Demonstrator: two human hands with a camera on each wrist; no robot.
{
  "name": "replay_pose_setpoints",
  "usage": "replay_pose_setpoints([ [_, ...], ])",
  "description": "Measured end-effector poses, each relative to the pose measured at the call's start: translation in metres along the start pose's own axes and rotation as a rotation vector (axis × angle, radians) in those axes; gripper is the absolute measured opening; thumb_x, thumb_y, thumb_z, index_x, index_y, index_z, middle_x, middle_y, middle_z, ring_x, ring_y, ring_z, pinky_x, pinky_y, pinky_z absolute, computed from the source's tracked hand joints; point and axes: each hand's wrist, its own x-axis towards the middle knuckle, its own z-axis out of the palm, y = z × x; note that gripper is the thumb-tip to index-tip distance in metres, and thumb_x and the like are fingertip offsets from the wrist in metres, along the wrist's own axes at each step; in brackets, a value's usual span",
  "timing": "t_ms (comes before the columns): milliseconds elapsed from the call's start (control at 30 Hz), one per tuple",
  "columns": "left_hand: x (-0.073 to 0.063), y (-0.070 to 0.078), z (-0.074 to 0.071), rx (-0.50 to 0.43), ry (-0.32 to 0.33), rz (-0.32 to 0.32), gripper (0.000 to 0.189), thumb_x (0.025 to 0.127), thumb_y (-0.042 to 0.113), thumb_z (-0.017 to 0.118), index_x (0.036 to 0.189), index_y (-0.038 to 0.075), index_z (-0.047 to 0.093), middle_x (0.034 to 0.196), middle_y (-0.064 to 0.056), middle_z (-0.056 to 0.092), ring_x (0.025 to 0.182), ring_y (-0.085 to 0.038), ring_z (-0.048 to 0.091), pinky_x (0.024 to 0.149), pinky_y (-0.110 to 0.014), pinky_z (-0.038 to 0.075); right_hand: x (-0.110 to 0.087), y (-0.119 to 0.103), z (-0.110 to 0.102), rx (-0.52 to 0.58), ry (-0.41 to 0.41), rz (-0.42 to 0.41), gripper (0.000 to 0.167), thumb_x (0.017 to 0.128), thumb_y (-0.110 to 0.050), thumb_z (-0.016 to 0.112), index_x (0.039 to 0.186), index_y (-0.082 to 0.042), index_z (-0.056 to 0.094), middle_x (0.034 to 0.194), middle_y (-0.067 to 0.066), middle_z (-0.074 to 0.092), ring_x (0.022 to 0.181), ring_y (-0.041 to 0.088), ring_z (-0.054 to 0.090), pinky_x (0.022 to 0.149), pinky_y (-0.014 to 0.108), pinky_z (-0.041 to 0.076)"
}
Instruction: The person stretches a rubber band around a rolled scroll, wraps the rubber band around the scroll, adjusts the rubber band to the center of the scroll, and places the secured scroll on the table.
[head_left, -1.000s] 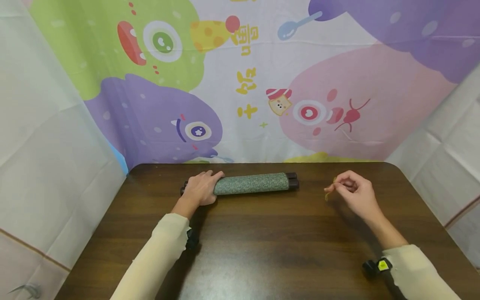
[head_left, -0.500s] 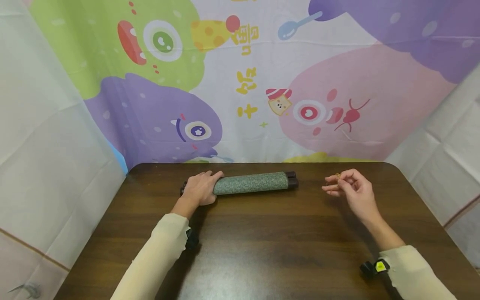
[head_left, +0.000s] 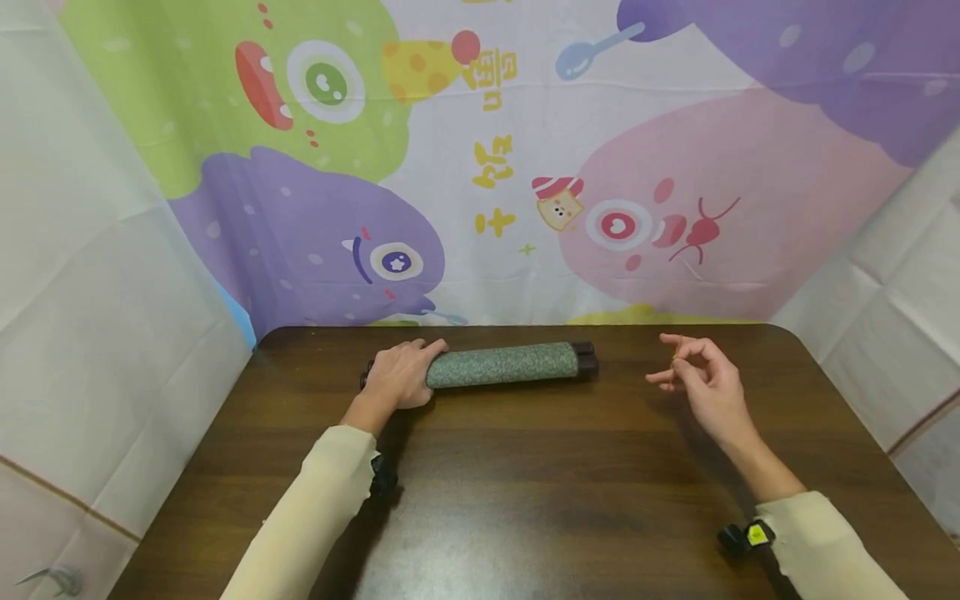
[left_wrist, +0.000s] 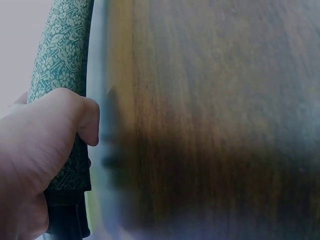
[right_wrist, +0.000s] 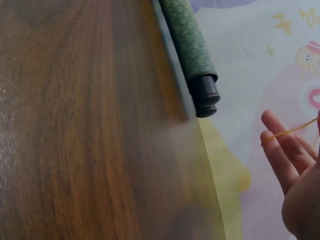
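Observation:
A rolled scroll [head_left: 502,367] covered in green floral cloth, with dark knobs at its ends, lies along the back of the table. My left hand [head_left: 400,374] grips it near its left end, the thumb wrapped over the patterned cloth [left_wrist: 62,55] in the left wrist view. Off to the right of the scroll's dark rod ends [head_left: 585,360], my right hand [head_left: 708,387] is raised with its fingers spread. It holds a thin yellow rubber band [right_wrist: 292,130], stretched from a fingertip toward the thumb side, which is cut off by the right wrist view's edge.
The brown wooden table [head_left: 525,500] has its back edge against a cartoon-printed curtain [head_left: 495,275]. White cloth walls [head_left: 97,333] stand at both sides. A small black camera [head_left: 735,540] is strapped to the right wrist, and another black camera [head_left: 382,477] to the left.
The yellow band hung from my right fingertips earlier; now those fingers have spread with the band among them. My left hand and the scroll have barely moved.

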Motion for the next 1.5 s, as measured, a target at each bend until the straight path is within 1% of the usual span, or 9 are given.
replay_pose_setpoints([
  [267, 0.000, -0.002, -0.003, -0.022, 0.015, -0.013, 0.071, 0.089, 0.022, 0.080, 0.155, 0.030, 0.056, 0.139, -0.014, 0.074, 0.122, -0.038, 0.076, 0.084, -0.061, 0.066, -0.001, 0.003, -0.001, -0.062, 0.019, -0.006, 0.008, 0.112, 0.007, 0.053, 0.114, 0.010, 0.060, 0.144, -0.014, 0.066, 0.088, 0.001, 0.084, 0.073, 0.016, 0.064],
  [500, -0.003, -0.004, -0.004, -0.024, 0.013, -0.012, 0.070, 0.089, 0.023, 0.081, 0.155, 0.028, 0.057, 0.141, -0.015, 0.074, 0.124, -0.039, 0.076, 0.087, -0.062, 0.066, 0.002, 0.007, -0.002, -0.251, 0.005, -0.063, 0.040, 0.103, 0.019, 0.049, 0.140, 0.018, 0.065, 0.159, -0.021, 0.048, 0.091, -0.009, 0.080, 0.073, 0.014, 0.063],
  [700, -0.004, -0.004, -0.004, -0.037, 0.001, -0.016, 0.072, 0.089, 0.023, 0.081, 0.156, 0.028, 0.056, 0.142, -0.016, 0.073, 0.125, -0.039, 0.075, 0.089, -0.063, 0.066, 0.001, 0.009, -0.002, -0.311, -0.063, -0.088, 0.042, 0.094, 0.025, 0.067, 0.135, 0.016, 0.063, 0.156, -0.024, 0.048, 0.102, -0.015, 0.076, 0.071, 0.015, 0.064],
  [967, -0.003, -0.005, -0.003, -0.035, -0.033, -0.022, 0.074, 0.090, 0.023, 0.080, 0.160, 0.026, 0.055, 0.146, -0.016, 0.072, 0.130, -0.040, 0.073, 0.093, -0.063, 0.065, 0.000, 0.011, -0.001, -0.409, -0.164, -0.077, 0.069, 0.083, 0.020, 0.085, 0.146, 0.009, 0.058, 0.176, 0.036, 0.031, 0.111, -0.022, 0.068, 0.076, 0.008, 0.060],
  [1100, -0.003, -0.008, -0.002, -0.036, -0.044, -0.025, 0.074, 0.091, 0.022, 0.080, 0.160, 0.026, 0.055, 0.149, -0.016, 0.071, 0.132, -0.041, 0.073, 0.093, -0.063, 0.065, -0.001, 0.011, -0.001, -0.442, -0.184, -0.061, 0.084, 0.084, 0.015, 0.088, 0.157, 0.006, 0.048, 0.179, 0.042, 0.021, 0.109, -0.025, 0.066, 0.074, 0.008, 0.059],
  [1233, -0.003, -0.009, -0.001, -0.032, -0.041, -0.024, 0.074, 0.091, 0.022, 0.079, 0.160, 0.027, 0.055, 0.147, -0.016, 0.072, 0.130, -0.040, 0.074, 0.091, -0.063, 0.066, -0.002, 0.009, 0.000, -0.529, -0.168, -0.063, 0.092, 0.086, 0.009, 0.090, 0.164, 0.001, 0.042, 0.180, 0.038, 0.024, 0.102, -0.025, 0.066, 0.111, 0.040, 0.061],
  [1333, -0.003, -0.010, 0.000, -0.032, -0.038, -0.021, 0.074, 0.091, 0.022, 0.079, 0.160, 0.026, 0.055, 0.147, -0.016, 0.072, 0.129, -0.040, 0.074, 0.090, -0.063, 0.066, -0.004, 0.006, 0.001, -0.509, -0.175, -0.019, 0.094, 0.090, 0.010, 0.086, 0.170, -0.005, 0.037, 0.184, 0.034, 0.019, 0.096, -0.019, 0.071, 0.102, 0.055, 0.065],
  [1433, -0.004, -0.010, 0.000, -0.032, -0.035, -0.019, 0.073, 0.091, 0.022, 0.080, 0.159, 0.026, 0.055, 0.146, -0.016, 0.072, 0.128, -0.040, 0.074, 0.090, -0.063, 0.066, -0.004, 0.004, 0.001, -0.484, -0.207, 0.042, 0.102, 0.094, 0.011, 0.081, 0.178, -0.019, 0.031, 0.187, 0.031, 0.010, 0.089, -0.011, 0.077, 0.061, 0.036, 0.067],
  [1500, -0.004, -0.010, 0.000, -0.028, -0.034, -0.019, 0.073, 0.091, 0.023, 0.080, 0.159, 0.026, 0.055, 0.145, -0.016, 0.072, 0.127, -0.040, 0.075, 0.090, -0.062, 0.066, -0.004, 0.003, 0.002, -0.492, -0.227, 0.065, 0.106, 0.095, 0.010, 0.081, 0.180, -0.026, 0.028, 0.188, 0.029, 0.008, 0.086, -0.008, 0.079, 0.052, 0.032, 0.063],
])
